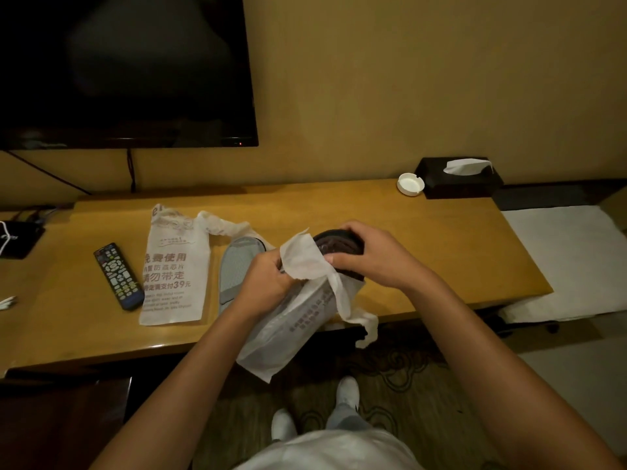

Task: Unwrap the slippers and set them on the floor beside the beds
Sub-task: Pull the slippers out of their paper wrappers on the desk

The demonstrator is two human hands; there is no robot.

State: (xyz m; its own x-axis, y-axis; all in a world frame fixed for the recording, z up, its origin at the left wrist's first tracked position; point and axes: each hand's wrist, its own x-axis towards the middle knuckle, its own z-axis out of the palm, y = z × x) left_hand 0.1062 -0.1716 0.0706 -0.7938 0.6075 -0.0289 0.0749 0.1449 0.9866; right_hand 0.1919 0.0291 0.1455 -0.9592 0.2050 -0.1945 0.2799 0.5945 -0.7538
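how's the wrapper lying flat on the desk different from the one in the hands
The flat wrapper lies untouched on the desk, its printed side up, and looks empty. The held wrapper is torn open at the top and still has a dark slipper poking out: the left hand pinches its torn flap while the right hand grips the slipper. Both are white printed bags.

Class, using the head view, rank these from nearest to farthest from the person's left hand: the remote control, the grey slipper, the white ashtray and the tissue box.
Measured from the left hand:
1. Grey slipper, lying on the desk right beside the hand.
2. Remote control, further left on the desk.
3. White ashtray, at the back right of the desk.
4. Tissue box, just beyond the ashtray, against the wall.
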